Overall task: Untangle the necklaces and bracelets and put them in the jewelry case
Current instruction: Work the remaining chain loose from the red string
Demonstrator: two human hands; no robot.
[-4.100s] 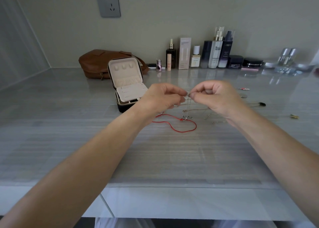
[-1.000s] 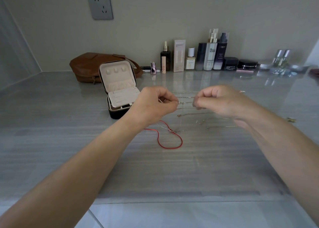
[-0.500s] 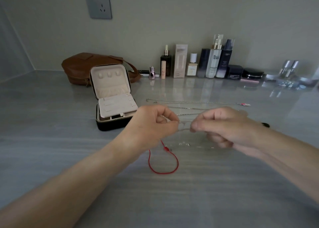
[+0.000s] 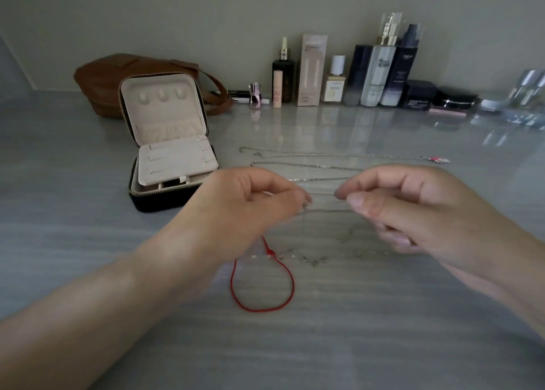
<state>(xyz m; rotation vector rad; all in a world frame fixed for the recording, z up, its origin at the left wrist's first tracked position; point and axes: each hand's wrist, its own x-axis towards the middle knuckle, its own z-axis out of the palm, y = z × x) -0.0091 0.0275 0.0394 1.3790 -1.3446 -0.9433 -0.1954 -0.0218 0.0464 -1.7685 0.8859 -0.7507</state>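
Fingers on one chain; one case

The dark blue bottle reads L'Oréal, the silver bottle shows an H; other labels blur.

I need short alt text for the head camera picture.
The left hand and right hand pinch a thin silver chain between them above a grey table. A red cord bracelet lies nearer; an open jewelry case stands at left.
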